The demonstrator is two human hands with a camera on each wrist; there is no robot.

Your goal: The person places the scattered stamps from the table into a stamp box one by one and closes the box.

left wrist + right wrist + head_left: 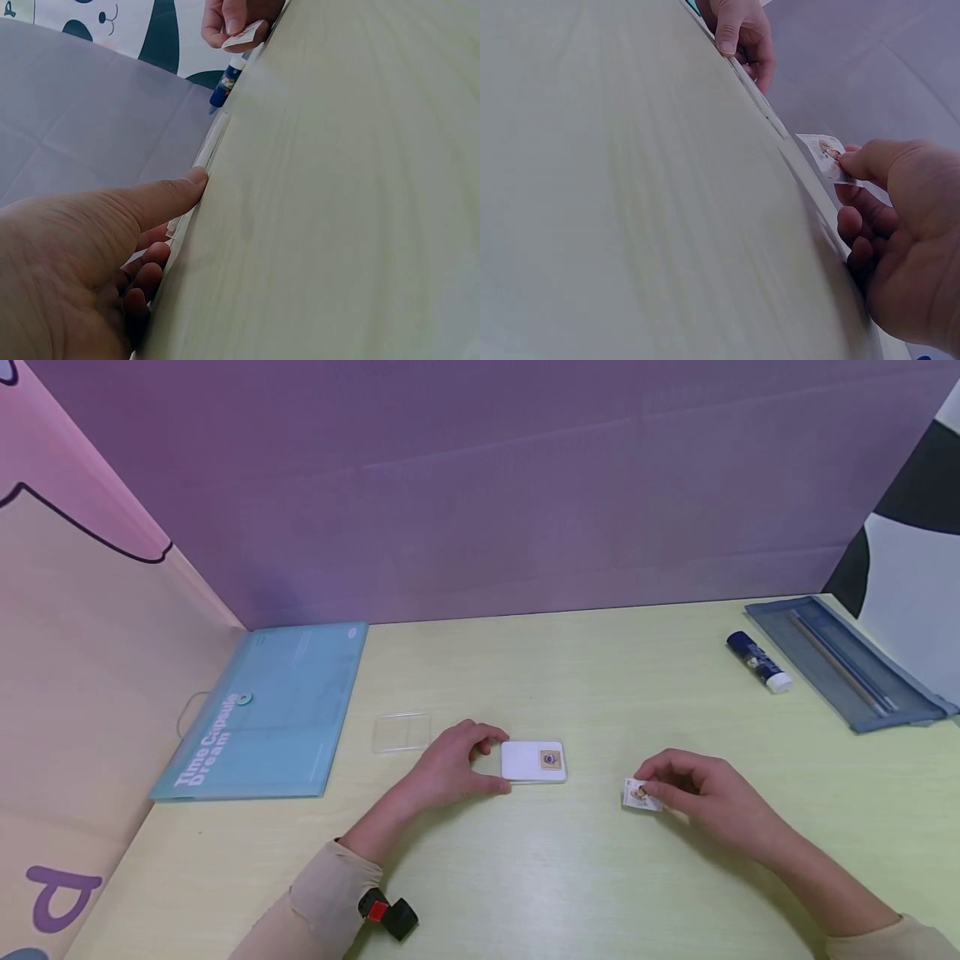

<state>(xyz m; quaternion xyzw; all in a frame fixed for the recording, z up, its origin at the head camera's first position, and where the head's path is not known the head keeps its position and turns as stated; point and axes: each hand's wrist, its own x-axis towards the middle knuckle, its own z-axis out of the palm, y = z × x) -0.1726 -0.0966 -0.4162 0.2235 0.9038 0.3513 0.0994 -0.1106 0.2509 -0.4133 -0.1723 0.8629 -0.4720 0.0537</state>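
Note:
A white rounded card [521,762] lies flat on the table, with a small tan square picture [551,760] near its right end. My left hand [459,764] holds the card at its left end, thumb at the near corner and forefinger at the far one. In the left wrist view the thumb [169,199] rests along the card's edge. To the right, my right hand [708,793] pinches a small white paper piece with a printed figure [640,795] between thumb and fingers. That piece [823,154] is tilted in the right wrist view, its lower corner hidden by the fingers.
A clear plastic frame [401,732] lies left of the card, behind the left wrist. A blue document folder [285,718] lies at the left. A glue stick [757,662] and a blue-grey zip pouch [832,652] lie at the back right. A purple panel [510,485] stands behind.

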